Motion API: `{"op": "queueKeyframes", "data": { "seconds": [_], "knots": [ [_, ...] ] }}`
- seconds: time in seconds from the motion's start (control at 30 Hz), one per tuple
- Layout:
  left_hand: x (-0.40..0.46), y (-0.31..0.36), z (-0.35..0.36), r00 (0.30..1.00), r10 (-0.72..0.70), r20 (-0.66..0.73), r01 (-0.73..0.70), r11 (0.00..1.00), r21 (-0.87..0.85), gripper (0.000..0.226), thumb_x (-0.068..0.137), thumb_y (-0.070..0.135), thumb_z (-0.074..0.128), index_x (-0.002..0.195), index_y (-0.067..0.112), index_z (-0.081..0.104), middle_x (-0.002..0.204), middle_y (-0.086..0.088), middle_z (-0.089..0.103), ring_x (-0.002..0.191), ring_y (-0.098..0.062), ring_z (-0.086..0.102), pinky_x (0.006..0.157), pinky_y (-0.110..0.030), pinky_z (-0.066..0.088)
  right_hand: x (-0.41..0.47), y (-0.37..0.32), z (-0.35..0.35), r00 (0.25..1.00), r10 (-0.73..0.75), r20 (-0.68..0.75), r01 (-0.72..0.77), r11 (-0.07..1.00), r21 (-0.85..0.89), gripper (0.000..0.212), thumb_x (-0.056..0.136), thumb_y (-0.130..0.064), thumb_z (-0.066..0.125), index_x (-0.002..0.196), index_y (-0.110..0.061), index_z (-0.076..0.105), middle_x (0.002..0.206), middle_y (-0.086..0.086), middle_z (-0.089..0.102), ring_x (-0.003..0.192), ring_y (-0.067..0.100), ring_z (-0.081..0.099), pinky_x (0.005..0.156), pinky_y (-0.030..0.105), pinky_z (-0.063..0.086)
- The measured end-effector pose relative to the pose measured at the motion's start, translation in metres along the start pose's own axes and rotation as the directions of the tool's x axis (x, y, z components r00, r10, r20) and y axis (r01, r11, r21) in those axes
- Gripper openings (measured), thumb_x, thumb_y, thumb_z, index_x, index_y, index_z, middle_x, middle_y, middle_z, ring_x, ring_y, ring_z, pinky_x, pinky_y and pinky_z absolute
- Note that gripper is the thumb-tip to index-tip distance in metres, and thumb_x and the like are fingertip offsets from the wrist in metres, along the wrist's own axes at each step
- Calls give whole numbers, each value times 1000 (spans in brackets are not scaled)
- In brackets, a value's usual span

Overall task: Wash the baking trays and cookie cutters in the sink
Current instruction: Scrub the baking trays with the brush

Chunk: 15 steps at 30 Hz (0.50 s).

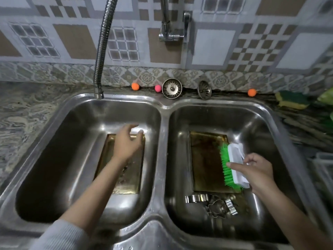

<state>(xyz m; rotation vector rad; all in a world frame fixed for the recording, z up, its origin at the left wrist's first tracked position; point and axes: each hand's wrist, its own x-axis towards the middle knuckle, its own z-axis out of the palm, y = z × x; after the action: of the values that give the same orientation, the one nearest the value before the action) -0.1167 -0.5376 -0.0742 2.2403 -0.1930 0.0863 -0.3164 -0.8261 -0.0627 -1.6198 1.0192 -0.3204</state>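
Gripping brush point(234, 165), right hand point(255, 170) fingers point(234, 165) across bristles

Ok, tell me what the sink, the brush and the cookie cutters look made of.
Sink: likely stainless steel, brushed grey with glare streaks. Brush: seemingly plastic, white glossy back, bright green bristles. Cookie cutters: thin shiny metal strips, probably steel or tin.

We have a single wide-angle view, worn on the head, looking forward and steeply down from close above the double sink point(163, 112). It faces the tiled wall point(212, 49) behind, whose lines bow at the edges. Both forearms reach in from the bottom of the frame.
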Motion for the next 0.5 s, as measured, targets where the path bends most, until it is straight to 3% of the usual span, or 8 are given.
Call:
{"op": "queueKeyframes", "data": {
  "seconds": [0.1,0.17,0.27,0.37,0.5],
  "knots": [
    [-20,63,49,992,117,45,-109,983,-150,27,86,24,66,110,12,65,104,-3,65,93,-14,60,80,-28,49,0,2,-11,998,-62,-1,62,998,-28,44,61,-3,86,66,-10,43,71,4,51,66,19,52,52,28,38],
    [-31,83,85,962,68,264,-28,988,-153,35,86,26,67,118,12,60,109,-4,65,96,-15,61,80,-24,49,-1,1,-20,995,-104,-7,103,994,-34,44,60,-4,86,65,-12,42,71,6,51,68,20,52,56,29,37],
    [-47,89,126,799,-85,596,118,993,-16,49,86,21,67,129,13,46,119,-5,59,107,-18,58,87,-26,48,-7,-1,-40,987,-155,-42,154,987,-35,45,59,-6,87,64,-13,42,69,4,49,65,19,50,55,28,34],
    [-59,73,151,716,-255,650,209,967,149,51,85,15,66,129,11,40,116,-7,56,106,-22,58,91,-37,52,-17,-4,-65,974,-196,-113,195,981,-17,45,60,-5,86,63,-14,42,69,2,47,63,15,48,49,25,32],
    [-65,61,165,715,-267,646,170,963,210,48,85,11,65,127,11,43,115,-9,57,107,-24,58,91,-39,52,-27,0,-105,945,-241,-219,250,968,13,46,60,1,85,62,-13,42,63,2,41,48,0,42,41,12,27]
  ]
}}
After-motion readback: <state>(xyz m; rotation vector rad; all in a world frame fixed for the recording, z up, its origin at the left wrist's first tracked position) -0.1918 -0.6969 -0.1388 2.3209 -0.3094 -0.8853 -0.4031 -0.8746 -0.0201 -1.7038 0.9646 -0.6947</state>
